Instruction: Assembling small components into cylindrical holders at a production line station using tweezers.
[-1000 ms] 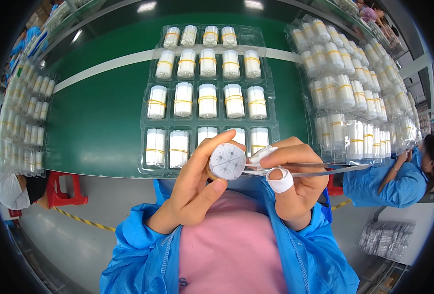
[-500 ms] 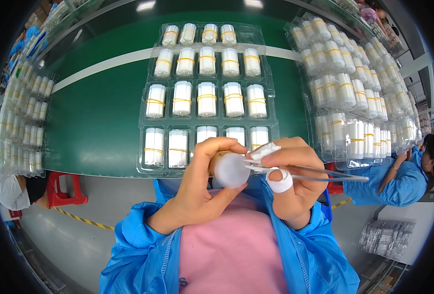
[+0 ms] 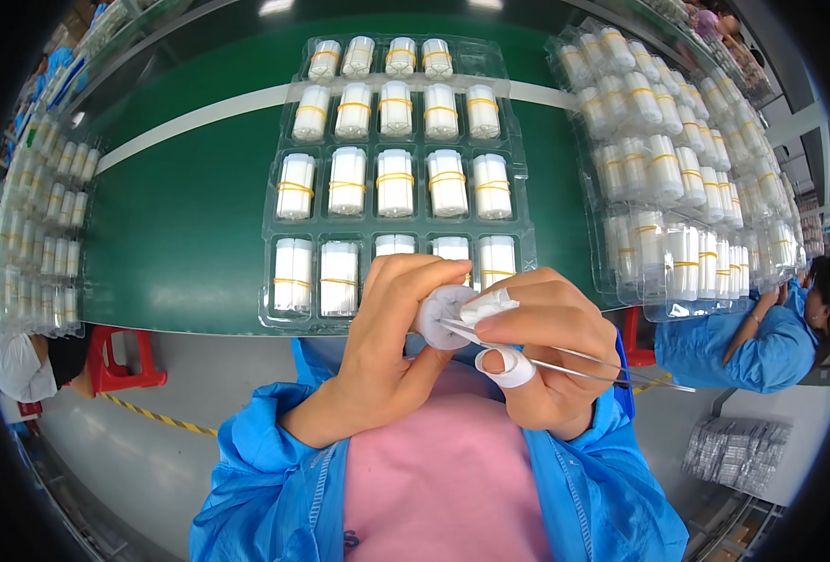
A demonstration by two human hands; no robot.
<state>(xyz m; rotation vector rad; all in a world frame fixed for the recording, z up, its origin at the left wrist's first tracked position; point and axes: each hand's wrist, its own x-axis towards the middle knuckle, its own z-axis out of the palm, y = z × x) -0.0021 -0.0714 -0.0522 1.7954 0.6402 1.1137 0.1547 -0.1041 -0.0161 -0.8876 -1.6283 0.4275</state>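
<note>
My left hand (image 3: 382, 351) is wrapped round a white cylinder (image 3: 431, 328), whose round end faces up toward me. Its end face shows faint segments, too small to make out well. In my right hand (image 3: 560, 351) is a pair of metal tweezers (image 3: 653, 382), pinched between thumb and fingers, with the tips on the cylinder's end. White wraps cover the thumb and one finger of that hand. Just beyond both hands lies a clear plastic tray (image 3: 270, 304) with rows of white cylindrical bundles (image 3: 395, 183) bound by yellow bands. My hands partly hide its nearest row.
Stacked trays of similar bundles (image 3: 686, 183) stand at the right of the green table (image 3: 181, 234), and more trays (image 3: 40, 225) at the left. Red stools (image 3: 124, 365) are below the table edge. A person in blue (image 3: 742, 342) sits at the right.
The tweezer tips have moved from beside the cylinder onto its end face. My right hand has shifted slightly left, and the cylinder's end has tilted. The tray appears slightly higher in view.
</note>
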